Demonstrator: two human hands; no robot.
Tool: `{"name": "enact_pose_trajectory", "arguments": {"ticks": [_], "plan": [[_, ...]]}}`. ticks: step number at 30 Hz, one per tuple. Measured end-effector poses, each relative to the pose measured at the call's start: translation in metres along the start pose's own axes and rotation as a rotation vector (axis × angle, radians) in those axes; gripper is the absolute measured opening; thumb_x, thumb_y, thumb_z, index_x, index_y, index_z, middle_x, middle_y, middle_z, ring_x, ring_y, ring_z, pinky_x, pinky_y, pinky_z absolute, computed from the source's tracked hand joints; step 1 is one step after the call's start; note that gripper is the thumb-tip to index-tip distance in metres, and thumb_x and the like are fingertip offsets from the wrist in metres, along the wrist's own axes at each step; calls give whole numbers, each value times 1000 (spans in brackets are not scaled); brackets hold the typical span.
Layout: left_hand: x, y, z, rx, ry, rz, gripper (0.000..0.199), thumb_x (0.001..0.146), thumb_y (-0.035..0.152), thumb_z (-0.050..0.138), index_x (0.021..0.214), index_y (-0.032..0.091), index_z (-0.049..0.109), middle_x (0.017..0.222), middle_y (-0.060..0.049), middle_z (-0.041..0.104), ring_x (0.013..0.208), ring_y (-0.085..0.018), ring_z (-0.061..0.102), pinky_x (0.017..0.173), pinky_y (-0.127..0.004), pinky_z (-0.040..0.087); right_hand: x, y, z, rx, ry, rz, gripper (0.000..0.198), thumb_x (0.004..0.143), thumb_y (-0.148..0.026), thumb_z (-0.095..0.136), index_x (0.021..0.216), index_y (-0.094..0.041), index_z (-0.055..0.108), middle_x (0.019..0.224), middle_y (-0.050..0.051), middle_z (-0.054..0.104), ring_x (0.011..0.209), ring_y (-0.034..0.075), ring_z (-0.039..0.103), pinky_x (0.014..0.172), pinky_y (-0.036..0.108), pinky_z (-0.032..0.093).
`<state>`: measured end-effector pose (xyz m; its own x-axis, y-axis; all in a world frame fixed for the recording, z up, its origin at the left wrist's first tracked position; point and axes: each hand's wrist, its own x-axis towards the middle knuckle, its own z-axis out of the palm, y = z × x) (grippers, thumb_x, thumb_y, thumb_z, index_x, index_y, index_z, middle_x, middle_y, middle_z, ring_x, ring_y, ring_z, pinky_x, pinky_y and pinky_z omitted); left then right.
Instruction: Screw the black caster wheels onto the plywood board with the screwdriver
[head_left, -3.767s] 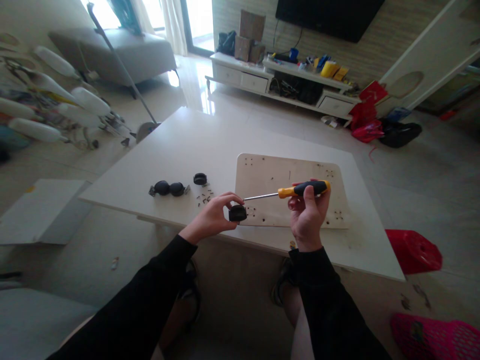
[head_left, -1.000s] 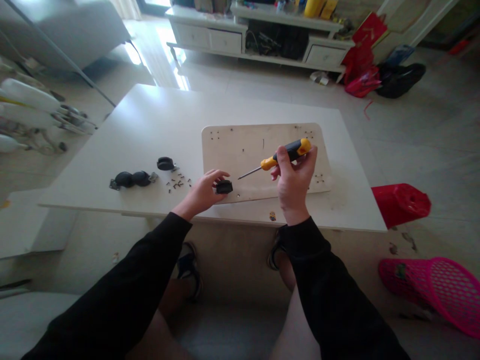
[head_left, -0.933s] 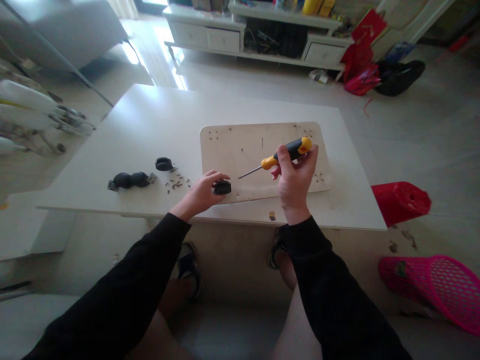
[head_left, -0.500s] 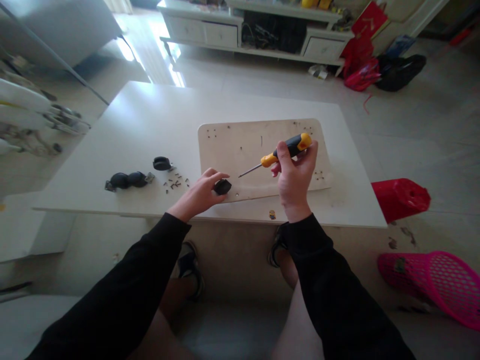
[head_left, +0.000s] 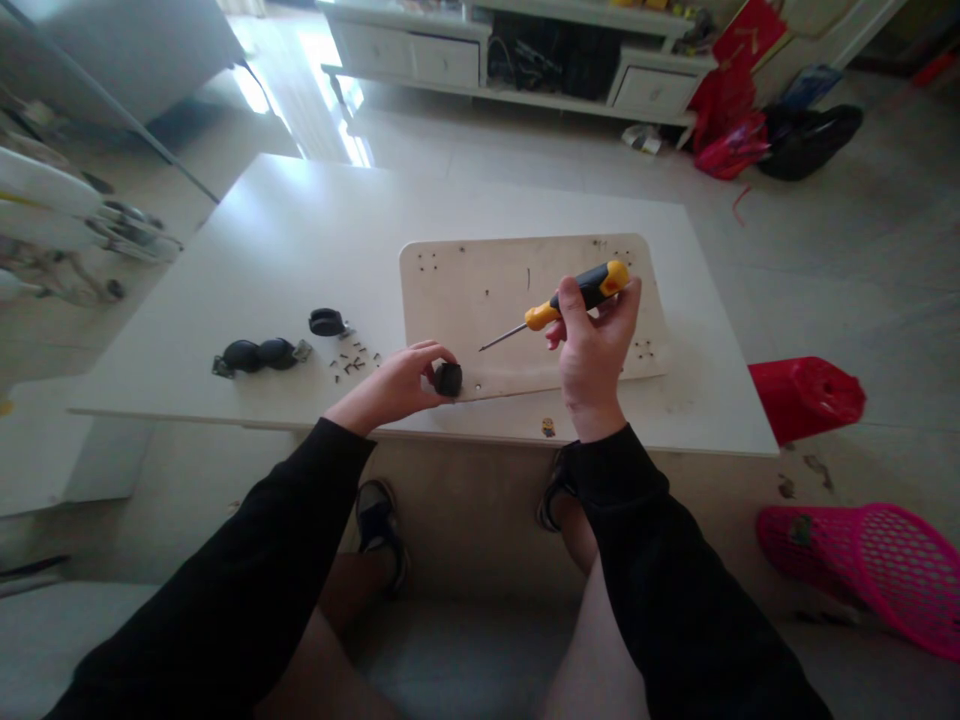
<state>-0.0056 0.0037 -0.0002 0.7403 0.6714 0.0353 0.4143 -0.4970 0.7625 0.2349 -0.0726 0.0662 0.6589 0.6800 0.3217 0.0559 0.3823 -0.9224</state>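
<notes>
My left hand (head_left: 401, 385) grips a black caster wheel (head_left: 448, 379) between thumb and fingers, at the near left corner of a cream board (head_left: 457, 310) with small holes near its corners. In my right hand (head_left: 596, 345) is a screwdriver (head_left: 585, 290) with a yellow and black handle. Its tip points down and left over the board, a little right of the caster; I cannot tell whether it touches the board. Left of the board lie several loose screws (head_left: 352, 362), another black caster (head_left: 327, 322) and a pair of casters (head_left: 259, 356) side by side.
The board lies on a white table (head_left: 315, 230). A small cartoon sticker (head_left: 548, 427) is by the near edge. On the floor to the right are a red bin (head_left: 806, 395) and a pink mesh basket (head_left: 862, 560). A white cabinet (head_left: 412, 55) stands beyond the table.
The caster in my left hand has turned and shifted slightly at the board's corner. My right hand keeps the screwdriver in nearly the same pose. The whole view has shifted a little.
</notes>
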Motion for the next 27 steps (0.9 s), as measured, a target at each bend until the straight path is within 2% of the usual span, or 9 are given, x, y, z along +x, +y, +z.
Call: {"name": "enact_pose_trajectory", "arguments": {"ticks": [2, 6, 11, 16, 19, 24, 27], "plan": [[1, 0, -1, 19, 31, -25, 37, 76, 26, 89, 110, 21, 76, 101, -5, 75, 82, -20, 70, 82, -36, 60, 1, 5, 0, 0, 0, -36, 47, 92, -53, 82, 97, -30, 41, 81, -13, 59, 47, 1, 54, 41, 14, 41], [2, -2, -1, -23, 145, -86, 41, 74, 25, 90, 112, 21, 75, 105, -6, 79, 86, -21, 73, 84, -37, 61, -1, 12, 3, -4, -16, -68, 48, 94, -56, 81, 99, -30, 41, 83, -12, 58, 48, 1, 54, 41, 14, 41], [1, 1, -1, -14, 207, -195, 44, 70, 26, 96, 108, 21, 74, 91, -3, 78, 77, -21, 72, 74, -35, 57, -4, 16, 5, -31, -63, -56, 47, 96, -60, 77, 105, -32, 41, 85, -11, 54, 52, 2, 57, 42, 14, 40], [0, 5, -2, 4, 271, -231, 46, 67, 25, 98, 105, 21, 73, 81, 0, 75, 71, -20, 70, 70, -34, 54, -3, 19, 4, -26, -128, -41, 45, 99, -61, 73, 114, -33, 42, 87, -10, 51, 55, 3, 61, 42, 13, 38], [0, 6, -1, -14, 280, -235, 46, 66, 25, 99, 104, 21, 72, 79, 1, 74, 70, -20, 69, 69, -34, 54, -4, 20, 4, -35, -157, -43, 44, 100, -61, 71, 118, -34, 42, 90, -8, 52, 60, 4, 65, 44, 14, 41], [0, 6, 2, -20, 270, -241, 44, 66, 26, 99, 101, 22, 73, 78, 1, 74, 69, -19, 69, 67, -33, 52, -5, 22, 4, -36, -123, -31, 46, 97, -61, 75, 115, -33, 42, 93, -7, 52, 61, 5, 65, 46, 16, 46], [1, 4, 3, -4, 264, -240, 45, 66, 28, 99, 102, 22, 73, 81, 0, 75, 70, -20, 70, 66, -33, 53, -5, 24, 4, -40, -165, -1, 46, 98, -62, 74, 118, -33, 43, 95, -6, 56, 64, 6, 66, 48, 17, 48]]}}
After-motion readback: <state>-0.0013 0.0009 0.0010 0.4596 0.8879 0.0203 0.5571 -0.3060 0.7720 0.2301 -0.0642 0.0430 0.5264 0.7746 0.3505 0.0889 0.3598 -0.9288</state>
